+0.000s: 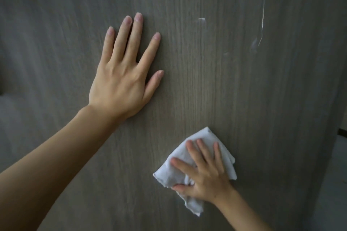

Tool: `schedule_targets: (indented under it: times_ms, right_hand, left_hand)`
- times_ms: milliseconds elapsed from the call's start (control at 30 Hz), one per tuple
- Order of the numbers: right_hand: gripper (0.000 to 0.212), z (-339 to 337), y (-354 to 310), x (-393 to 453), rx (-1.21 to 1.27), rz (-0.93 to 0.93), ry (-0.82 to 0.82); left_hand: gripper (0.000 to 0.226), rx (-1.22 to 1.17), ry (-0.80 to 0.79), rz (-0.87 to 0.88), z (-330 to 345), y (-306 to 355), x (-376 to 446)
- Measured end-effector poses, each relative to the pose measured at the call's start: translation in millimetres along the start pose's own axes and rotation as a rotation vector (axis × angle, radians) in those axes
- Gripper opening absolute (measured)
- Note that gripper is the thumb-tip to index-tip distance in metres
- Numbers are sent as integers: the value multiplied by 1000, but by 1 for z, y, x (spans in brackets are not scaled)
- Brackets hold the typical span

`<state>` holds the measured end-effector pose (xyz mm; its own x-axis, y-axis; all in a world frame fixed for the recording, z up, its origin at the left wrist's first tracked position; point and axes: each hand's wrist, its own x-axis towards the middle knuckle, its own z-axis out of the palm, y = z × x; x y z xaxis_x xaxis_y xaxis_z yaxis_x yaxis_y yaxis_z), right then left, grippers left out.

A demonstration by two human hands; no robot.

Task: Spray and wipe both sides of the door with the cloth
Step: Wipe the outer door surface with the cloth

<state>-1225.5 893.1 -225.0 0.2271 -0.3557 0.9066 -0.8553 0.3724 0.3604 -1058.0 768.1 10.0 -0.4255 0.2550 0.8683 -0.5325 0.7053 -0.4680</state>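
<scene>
A grey-brown wood-grain door (pixel 206 80) fills almost the whole head view. My left hand (pixel 124 73) lies flat against it, fingers spread, holding nothing. Lower right, my right hand (pixel 202 172) presses a crumpled white cloth (pixel 176 172) onto the door, fingers spread over it and thumb pinching a fold. Wet streaks and runs of spray (pixel 262 22) glisten on the door at the upper right, above the cloth. No spray bottle is visible.
The door's right edge (pixel 336 99) runs down the right side of the view. Beyond it a strip of pale floor (pixel 338 184) shows, with a dark skirting line at mid height.
</scene>
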Motion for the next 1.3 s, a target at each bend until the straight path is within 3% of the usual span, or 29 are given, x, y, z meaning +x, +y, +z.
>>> schedule_targets:
  times_ms: [167, 333, 467, 700, 867, 1033, 1167, 1300]
  right_hand:
    - [72, -15, 38, 68, -5, 205, 70]
    - [73, -16, 20, 93, 20, 424, 126]
    - [75, -11, -1, 73, 19, 386, 72]
    - [73, 0, -25, 36, 13, 162, 25]
    - [72, -3, -22, 44, 44, 151, 11]
    - [78, -11, -17, 106, 49, 28, 38]
    - [69, -18, -38, 167, 73, 140, 91]
    - [67, -16, -64, 167, 71, 213, 95]
  left_hand:
    - [61, -11, 13, 5, 2, -1, 0]
    - [60, -24, 34, 1, 4, 0, -1]
    - [60, -26, 22, 4, 3, -1, 0]
    - [60, -12, 13, -8, 1, -1, 1]
    - [62, -84, -97, 30, -20, -6, 4]
    - [61, -75, -96, 93, -61, -41, -21]
    - [61, -17, -178, 53, -72, -76, -51]
    - [62, 5, -244, -38, -71, -95, -72]
